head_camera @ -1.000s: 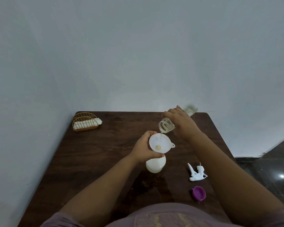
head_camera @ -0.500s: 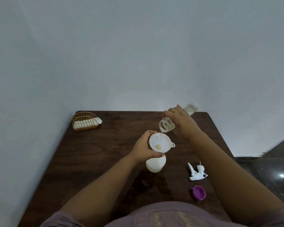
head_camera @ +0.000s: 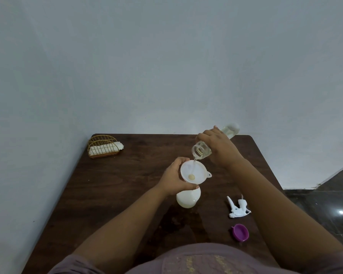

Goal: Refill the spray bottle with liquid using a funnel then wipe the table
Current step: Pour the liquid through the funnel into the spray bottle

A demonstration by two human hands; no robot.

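A white spray bottle stands upright on the dark wooden table, its top off. A white funnel sits in its neck, and my left hand grips the funnel and neck from the left. My right hand holds a clear bottle tilted mouth-down over the funnel. A thin stream of clear liquid runs from its mouth into the funnel. The white trigger sprayer head lies on the table to the right.
A purple cap lies near the front right of the table. A gold wire holder with white cloth sits at the back left corner. A wet patch darkens the wood in front of the spray bottle. White walls border the back and left.
My right hand has tipped the clear bottle's far end a little higher. The stream keeps running into the funnel. The left hand and spray bottle have stayed put.
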